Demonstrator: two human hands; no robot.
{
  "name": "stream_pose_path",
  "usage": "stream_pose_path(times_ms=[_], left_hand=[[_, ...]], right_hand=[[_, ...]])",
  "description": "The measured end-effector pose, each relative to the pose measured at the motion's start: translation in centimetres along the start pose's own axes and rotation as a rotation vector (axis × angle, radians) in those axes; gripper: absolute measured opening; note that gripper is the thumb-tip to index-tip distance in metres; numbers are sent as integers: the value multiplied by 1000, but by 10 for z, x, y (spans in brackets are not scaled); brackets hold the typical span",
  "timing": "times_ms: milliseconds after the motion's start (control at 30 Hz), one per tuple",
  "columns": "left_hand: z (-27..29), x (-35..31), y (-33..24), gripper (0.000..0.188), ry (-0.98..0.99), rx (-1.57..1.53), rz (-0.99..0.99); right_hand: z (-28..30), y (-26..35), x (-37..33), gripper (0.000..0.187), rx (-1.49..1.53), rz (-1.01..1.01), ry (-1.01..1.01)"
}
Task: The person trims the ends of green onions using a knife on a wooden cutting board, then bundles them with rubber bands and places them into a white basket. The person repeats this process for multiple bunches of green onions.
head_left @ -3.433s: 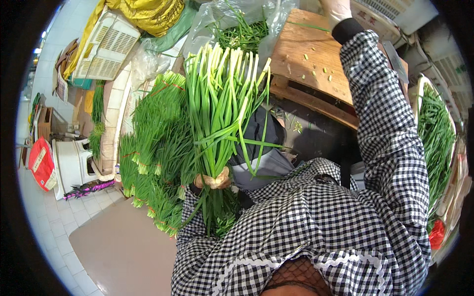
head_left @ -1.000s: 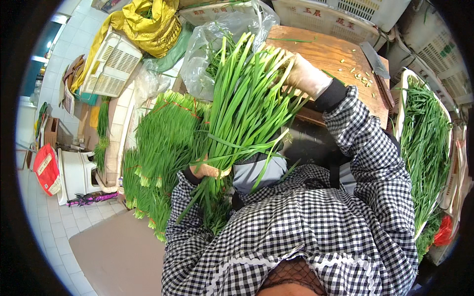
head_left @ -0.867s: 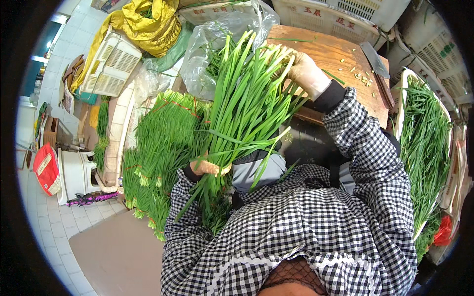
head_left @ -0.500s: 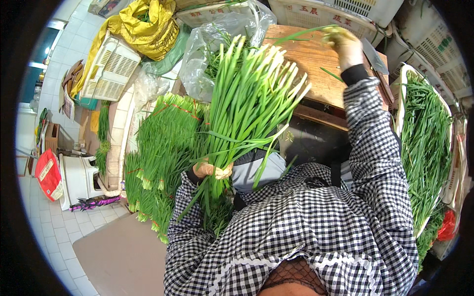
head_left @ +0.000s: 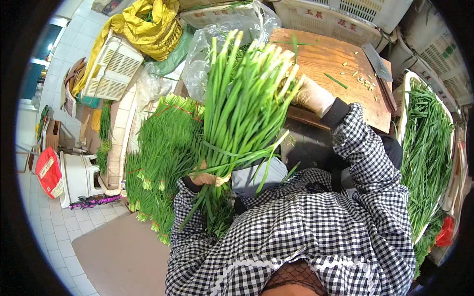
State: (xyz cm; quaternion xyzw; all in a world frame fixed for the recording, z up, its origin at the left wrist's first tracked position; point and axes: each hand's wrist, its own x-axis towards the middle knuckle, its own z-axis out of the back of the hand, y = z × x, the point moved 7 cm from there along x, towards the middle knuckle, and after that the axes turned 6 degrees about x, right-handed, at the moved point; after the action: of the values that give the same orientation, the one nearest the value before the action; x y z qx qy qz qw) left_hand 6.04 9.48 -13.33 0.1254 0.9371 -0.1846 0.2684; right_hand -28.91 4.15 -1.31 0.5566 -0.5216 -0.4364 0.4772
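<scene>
My gloved left hand [head_left: 202, 176] is wrapped round the leafy lower part of a large bunch of garlic chives [head_left: 242, 108]. The bunch stands tilted up, white stem ends pointing away from me, and a few long leaves cross it just above that hand. At the right side of the white ends is my gloved right hand [head_left: 316, 94], closed on the stalks there; its fingertips are partly hidden among them. Just beyond it lies a wooden board [head_left: 328, 54] with a loose green leaf [head_left: 335, 81] and small cut bits [head_left: 363, 79] on it.
A cleaver [head_left: 376, 61] rests at the board's right edge. Tied chive bundles [head_left: 170, 133] are stacked at left. A crate of loose chives [head_left: 427, 148] stands at right. Behind are a clear plastic bag [head_left: 195, 64], a yellow sack [head_left: 148, 32] and white crates [head_left: 326, 19].
My right hand has come down from above the board, back to the right side of the bunch. The long leaf it held is no longer in it. The left hand keeps its hold.
</scene>
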Motion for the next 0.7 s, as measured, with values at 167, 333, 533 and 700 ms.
stream_pose_path(times_ms=[167, 333, 533, 700], left_hand=[[-30, 0, -6, 51, 265, -221, -92], [-31, -5, -14, 38, 191, -17, -184], [20, -23, -10, 56, -109, 468, -608], [0, -6, -12, 57, -94, -345, -251]], right_hand=[[8, 7, 0, 29, -166, -103, -144], [76, 30, -16, 18, 195, 38, -468], [50, 78, -19, 31, 21, 178, -383], [14, 52, -2, 50, -26, 128, -239]])
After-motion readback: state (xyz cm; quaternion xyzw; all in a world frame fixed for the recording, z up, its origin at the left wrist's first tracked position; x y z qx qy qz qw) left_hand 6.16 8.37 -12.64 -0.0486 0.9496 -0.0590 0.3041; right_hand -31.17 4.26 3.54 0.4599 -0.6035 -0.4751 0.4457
